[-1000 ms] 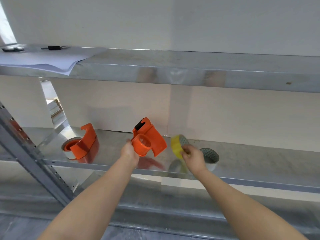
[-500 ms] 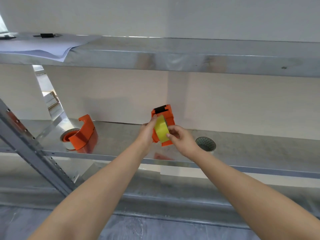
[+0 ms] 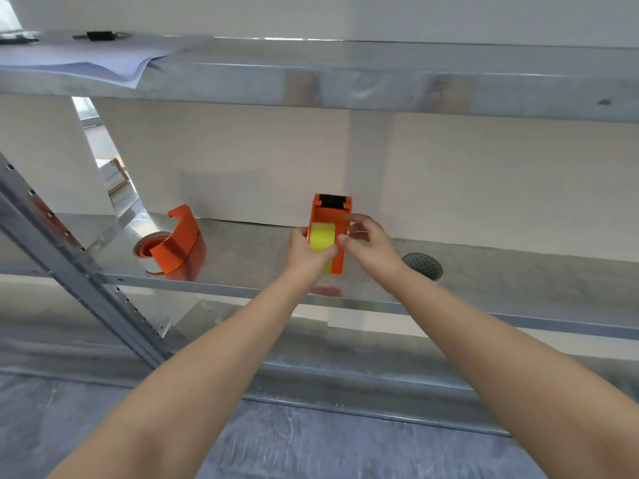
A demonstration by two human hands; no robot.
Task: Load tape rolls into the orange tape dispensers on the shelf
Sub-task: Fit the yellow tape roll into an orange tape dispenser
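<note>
I hold an orange tape dispenser (image 3: 331, 216) upright above the middle shelf (image 3: 242, 257), its black serrated blade at the top. A yellow tape roll (image 3: 322, 236) sits inside the dispenser's frame. My left hand (image 3: 307, 254) grips the dispenser's lower left side, thumb against the roll. My right hand (image 3: 368, 242) touches the dispenser's right side with its fingertips at the roll's edge. A second orange dispenser (image 3: 174, 245) lies on the shelf to the left with a pale roll in it. Another tape roll (image 3: 422, 266), grey-white, lies flat on the shelf at the right.
A metal upper shelf (image 3: 345, 84) carries white paper sheets (image 3: 79, 60) and a black binder clip (image 3: 100, 35) at the left. A slanted perforated steel upright (image 3: 69, 264) runs down the left. A lower shelf edge and grey floor lie below.
The yellow roll went from my right hand beside the dispenser into the dispenser's frame. The dispenser turned to face me, blade up. My right hand's fingers have opened off the roll.
</note>
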